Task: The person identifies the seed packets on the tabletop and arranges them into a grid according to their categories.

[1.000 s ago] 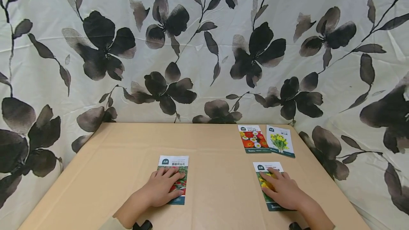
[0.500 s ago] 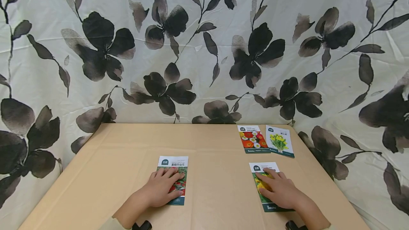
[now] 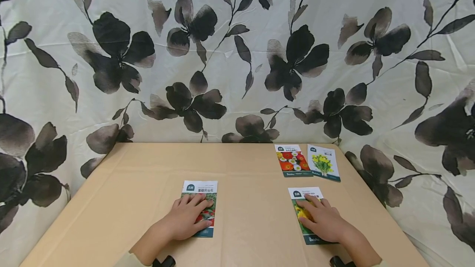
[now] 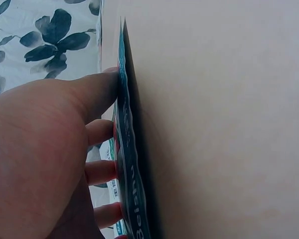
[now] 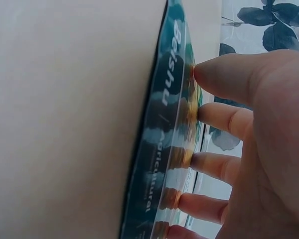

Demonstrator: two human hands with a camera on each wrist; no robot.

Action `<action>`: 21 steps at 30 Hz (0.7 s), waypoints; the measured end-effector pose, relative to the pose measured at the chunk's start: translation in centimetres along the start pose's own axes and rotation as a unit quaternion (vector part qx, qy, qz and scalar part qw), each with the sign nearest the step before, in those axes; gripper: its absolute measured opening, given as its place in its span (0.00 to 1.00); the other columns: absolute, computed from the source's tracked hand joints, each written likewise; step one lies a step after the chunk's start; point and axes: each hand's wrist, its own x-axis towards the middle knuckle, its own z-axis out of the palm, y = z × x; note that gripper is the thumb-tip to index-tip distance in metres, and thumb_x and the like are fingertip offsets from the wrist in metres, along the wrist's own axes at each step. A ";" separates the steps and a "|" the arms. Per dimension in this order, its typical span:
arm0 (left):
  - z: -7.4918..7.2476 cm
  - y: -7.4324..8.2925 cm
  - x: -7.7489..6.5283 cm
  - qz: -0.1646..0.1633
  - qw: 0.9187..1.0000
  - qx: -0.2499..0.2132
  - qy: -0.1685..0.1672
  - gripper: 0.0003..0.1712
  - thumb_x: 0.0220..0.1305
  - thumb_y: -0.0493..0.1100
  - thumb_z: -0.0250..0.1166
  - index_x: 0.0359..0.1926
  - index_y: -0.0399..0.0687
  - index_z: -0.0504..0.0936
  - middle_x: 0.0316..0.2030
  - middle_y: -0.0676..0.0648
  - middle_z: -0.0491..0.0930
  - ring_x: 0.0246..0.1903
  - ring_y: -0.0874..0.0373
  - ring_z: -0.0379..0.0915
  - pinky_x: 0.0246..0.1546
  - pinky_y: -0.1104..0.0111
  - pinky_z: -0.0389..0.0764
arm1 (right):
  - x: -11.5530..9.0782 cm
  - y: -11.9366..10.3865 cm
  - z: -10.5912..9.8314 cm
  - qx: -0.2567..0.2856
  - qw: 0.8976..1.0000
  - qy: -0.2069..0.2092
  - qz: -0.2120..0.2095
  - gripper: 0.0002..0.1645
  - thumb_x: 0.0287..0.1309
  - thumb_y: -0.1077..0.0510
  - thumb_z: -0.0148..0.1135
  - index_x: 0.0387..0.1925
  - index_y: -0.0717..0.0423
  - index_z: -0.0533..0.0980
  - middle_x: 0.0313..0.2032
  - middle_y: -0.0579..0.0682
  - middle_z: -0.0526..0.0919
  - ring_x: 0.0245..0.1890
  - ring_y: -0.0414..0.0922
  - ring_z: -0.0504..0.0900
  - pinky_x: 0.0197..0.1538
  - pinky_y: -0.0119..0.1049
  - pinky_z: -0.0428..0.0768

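Red-flowered packet (image 3: 209, 214): face up on the desk (image 3: 246, 201), lower part of the frame, just left of the middle; I see a white header above and a dark teal strip below.
Left hand (image 3: 185, 219): laid over that packet with the fingers spread, not wrapped round it; the left wrist view shows me thumb and fingertips touching the printed face.
Yellow-printed packet (image 3: 303, 213): face up at lower right of the frame, slanting a little, with much of it hidden under the fingers.
Right hand (image 3: 326, 221): fingers extended here too, tips resting on the face; from the right wrist I'm reading "Beishu" and "Agricultural" along the dark strip.
Far pair: right of centre, near the desk's far edge, I've got a red-and-white packet (image 3: 293, 162) and, to its right, a white packet (image 3: 322, 164) with yellow blooms, their lower corners meeting.
Backdrop: white cloth (image 3: 230, 67) with dark flowers across the upper frame.
Bottom edge: a pale sleeve (image 3: 130, 260) at lower left, and a black piece (image 3: 165, 261) beneath the left wrist.
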 end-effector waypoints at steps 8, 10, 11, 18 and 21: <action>0.1 0.0 0.0 0.001 1.000 -0.001 0.006 0.36 0.67 0.65 0.65 0.70 0.57 0.75 0.69 0.44 0.70 0.64 0.39 0.62 0.59 0.35 0.65 | 0.1 -0.1 0.2 0.002 1.000 0.003 0.000 0.36 0.64 0.32 0.62 0.70 0.37 0.73 0.75 0.55 0.65 0.62 0.58 0.68 0.57 0.67 0.71; 0.1 -0.1 -0.1 0.000 1.000 0.000 0.006 0.35 0.67 0.65 0.65 0.70 0.58 0.75 0.69 0.44 0.71 0.64 0.40 0.62 0.59 0.36 0.65 | 0.1 -0.2 0.3 0.004 1.000 0.003 -0.002 0.36 0.63 0.32 0.63 0.70 0.35 0.73 0.75 0.54 0.65 0.62 0.57 0.68 0.57 0.66 0.71; 0.1 -0.1 -0.1 -0.001 1.000 -0.002 0.006 0.35 0.67 0.64 0.65 0.70 0.58 0.75 0.69 0.44 0.71 0.64 0.40 0.62 0.59 0.36 0.65 | 0.1 -0.3 0.3 0.005 1.000 0.003 -0.003 0.36 0.63 0.32 0.63 0.70 0.35 0.73 0.75 0.54 0.65 0.62 0.57 0.68 0.57 0.66 0.71; 0.1 -0.2 0.0 -0.004 1.000 -0.008 0.001 0.35 0.67 0.65 0.65 0.70 0.58 0.75 0.70 0.44 0.70 0.66 0.38 0.61 0.61 0.34 0.64 | 0.0 -0.9 0.3 0.001 1.000 0.007 -0.004 0.35 0.64 0.33 0.63 0.70 0.34 0.73 0.75 0.54 0.65 0.63 0.58 0.68 0.58 0.67 0.70; 0.1 -0.2 0.0 -0.002 1.000 -0.010 0.001 0.35 0.67 0.65 0.65 0.70 0.57 0.75 0.70 0.43 0.70 0.66 0.38 0.61 0.61 0.34 0.64 | 0.0 -1.2 0.3 0.000 1.000 0.007 -0.006 0.35 0.64 0.33 0.62 0.70 0.35 0.73 0.74 0.55 0.66 0.64 0.60 0.68 0.58 0.69 0.69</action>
